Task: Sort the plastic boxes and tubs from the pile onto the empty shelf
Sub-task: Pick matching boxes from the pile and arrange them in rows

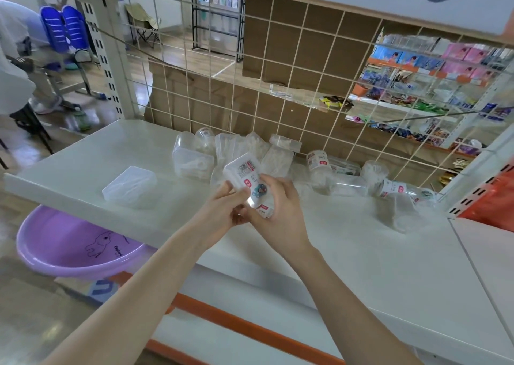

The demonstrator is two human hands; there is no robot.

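Note:
Both hands hold one clear plastic box [244, 174] with red and white labels above the white shelf [347, 253]. My left hand [222, 211] grips its lower left side. My right hand [278, 209] curls round its lower right end. Behind them, against the wire grid, lies the pile of clear boxes and tubs [239, 150]. More clear round tubs [347, 175] lie on their sides to the right. A single clear lidded box [129, 185] sits alone on the shelf's left part.
A wire grid backed with cardboard [278, 86] closes the shelf's rear. A purple basin [75, 245] sits below the shelf at the left. Stocked shelves [431, 86] show through the grid at the right. A person's legs and stools are at far left.

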